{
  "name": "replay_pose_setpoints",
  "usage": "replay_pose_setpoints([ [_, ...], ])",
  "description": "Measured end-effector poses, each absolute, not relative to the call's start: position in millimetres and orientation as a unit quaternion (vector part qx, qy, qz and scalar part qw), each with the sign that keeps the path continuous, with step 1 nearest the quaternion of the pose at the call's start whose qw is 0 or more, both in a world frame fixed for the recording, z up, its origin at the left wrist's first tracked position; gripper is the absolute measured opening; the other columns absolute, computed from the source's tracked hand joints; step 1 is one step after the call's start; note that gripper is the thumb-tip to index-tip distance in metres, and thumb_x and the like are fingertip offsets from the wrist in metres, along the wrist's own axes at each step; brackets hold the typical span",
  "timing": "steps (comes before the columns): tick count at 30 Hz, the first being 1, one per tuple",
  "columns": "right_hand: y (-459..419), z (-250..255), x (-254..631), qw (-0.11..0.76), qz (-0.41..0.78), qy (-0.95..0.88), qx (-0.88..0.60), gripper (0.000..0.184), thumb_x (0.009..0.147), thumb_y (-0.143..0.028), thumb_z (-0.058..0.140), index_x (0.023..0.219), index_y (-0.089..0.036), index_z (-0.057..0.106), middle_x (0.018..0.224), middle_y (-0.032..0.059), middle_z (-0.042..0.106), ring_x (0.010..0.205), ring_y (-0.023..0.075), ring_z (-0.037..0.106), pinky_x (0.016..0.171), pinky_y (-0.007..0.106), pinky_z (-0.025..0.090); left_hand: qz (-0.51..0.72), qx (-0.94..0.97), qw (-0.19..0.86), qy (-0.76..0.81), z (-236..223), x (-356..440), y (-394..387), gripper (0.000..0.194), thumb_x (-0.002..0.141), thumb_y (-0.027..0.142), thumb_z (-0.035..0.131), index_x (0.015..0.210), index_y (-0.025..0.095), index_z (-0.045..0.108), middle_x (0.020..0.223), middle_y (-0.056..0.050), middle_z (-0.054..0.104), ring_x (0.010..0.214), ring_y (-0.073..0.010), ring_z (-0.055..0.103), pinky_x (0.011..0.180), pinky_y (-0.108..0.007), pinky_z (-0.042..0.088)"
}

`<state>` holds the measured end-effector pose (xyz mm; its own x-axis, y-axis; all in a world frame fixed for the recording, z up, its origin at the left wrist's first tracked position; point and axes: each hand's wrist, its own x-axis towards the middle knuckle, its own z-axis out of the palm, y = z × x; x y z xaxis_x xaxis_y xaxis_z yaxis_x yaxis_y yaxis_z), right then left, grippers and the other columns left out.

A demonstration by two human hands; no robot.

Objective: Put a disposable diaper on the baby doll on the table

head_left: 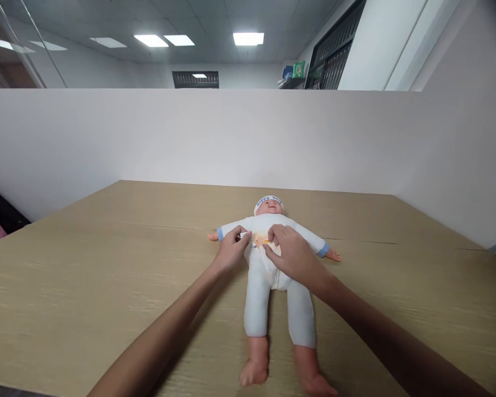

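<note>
A baby doll [258, 309] in white clothing with blue cuffs lies on its back, head away from me and feet toward me. Around its hips is a white diaper [278, 280] with an orange and yellow print at the front waist. My left hand [232, 247] is at the waist's left side, thumb and fingers pinching a small white edge of the diaper. Over the right part of the waist, my right hand [290, 251] touches the diaper front with thumb and curled fingers apart. My right hand hides part of the waistband.
The doll rests on a wide tan table [107, 286] with seams across it. A white partition [190, 138] rises behind the table's far edge. Beyond it, a green package [298, 69] sits on a shelf. Something pink and black [0, 220] stands at the left edge.
</note>
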<state>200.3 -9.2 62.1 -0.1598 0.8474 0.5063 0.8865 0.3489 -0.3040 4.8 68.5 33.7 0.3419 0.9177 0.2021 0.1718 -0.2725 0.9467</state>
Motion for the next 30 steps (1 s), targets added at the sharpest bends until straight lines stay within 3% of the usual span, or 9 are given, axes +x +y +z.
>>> replay_pose_setpoints([
  [4, -2.9, 55.4, 208.1, 0.322, 0.067, -0.745, -0.581, 0.017, 0.098, -0.03, 0.062, 0.087, -0.026, 0.049, 0.087, -0.0004, 0.063, 0.081, 0.0206, 0.059, 0.07, 0.033, 0.039, 0.411, 0.707, 0.439, 0.371, 34.6, 17.0, 64.7, 0.035, 0.097, 0.051, 0.06, 0.078, 0.021, 0.057, 0.074, 0.003, 0.053, 0.073, -0.0165, 0.047, 0.069, -0.031, 0.035],
  [10, 0.7, 54.6, 202.4, 0.319, 0.062, -0.747, -0.58, 0.014, 0.097, -0.024, 0.059, 0.086, -0.025, 0.05, 0.09, -0.0004, 0.064, 0.085, 0.0201, 0.06, 0.073, 0.032, 0.038, 0.391, 0.716, 0.455, 0.357, 29.9, 28.8, 64.1, 0.034, 0.098, 0.05, 0.062, 0.082, 0.02, 0.058, 0.075, 0.003, 0.053, 0.071, -0.0161, 0.045, 0.069, -0.031, 0.036],
  [16, 4.8, 49.9, 200.1, 0.323, 0.052, -0.737, -0.591, 0.031, 0.103, -0.043, 0.064, 0.083, -0.025, 0.048, 0.087, 0.0008, 0.065, 0.086, 0.0214, 0.06, 0.069, 0.033, 0.032, 0.413, 0.712, 0.494, 0.281, 17.1, 26.1, 70.9, 0.051, 0.112, 0.06, 0.035, 0.086, 0.022, 0.056, 0.084, -0.001, 0.052, 0.082, -0.0196, 0.047, 0.083, -0.034, 0.042],
  [20, 9.7, 50.4, 201.0, 0.332, 0.076, -0.709, -0.618, 0.034, 0.107, -0.032, 0.051, 0.075, -0.024, 0.045, 0.077, -0.0014, 0.059, 0.069, 0.0169, 0.05, 0.063, 0.033, 0.024, 0.438, 0.68, 0.52, 0.274, 13.4, 25.3, 68.6, 0.045, 0.107, 0.064, 0.054, 0.09, 0.023, 0.049, 0.083, 0.002, 0.048, 0.079, -0.0169, 0.044, 0.078, -0.032, 0.041],
  [24, 10.7, 47.5, 201.0, 0.344, 0.093, -0.687, -0.633, 0.032, 0.1, -0.028, 0.058, 0.073, -0.024, 0.042, 0.072, -0.004, 0.055, 0.064, 0.0153, 0.044, 0.06, 0.032, 0.022, 0.435, 0.636, 0.57, 0.284, 11.6, 26.1, 64.8, 0.052, 0.091, 0.064, 0.08, 0.103, 0.023, 0.051, 0.08, 0.006, 0.045, 0.07, -0.0127, 0.04, 0.065, -0.027, 0.031],
  [30, 10.9, 41.7, 200.1, 0.4, 0.069, -0.663, -0.629, 0.021, 0.091, -0.022, 0.058, 0.085, -0.027, 0.038, 0.076, -0.0048, 0.054, 0.066, 0.0175, 0.047, 0.061, 0.031, 0.026, 0.451, 0.642, 0.52, 0.339, 17.5, 25.8, 63.4, 0.052, 0.084, 0.061, 0.084, 0.095, 0.022, 0.051, 0.078, 0.006, 0.045, 0.068, -0.0116, 0.037, 0.064, -0.028, 0.028],
])
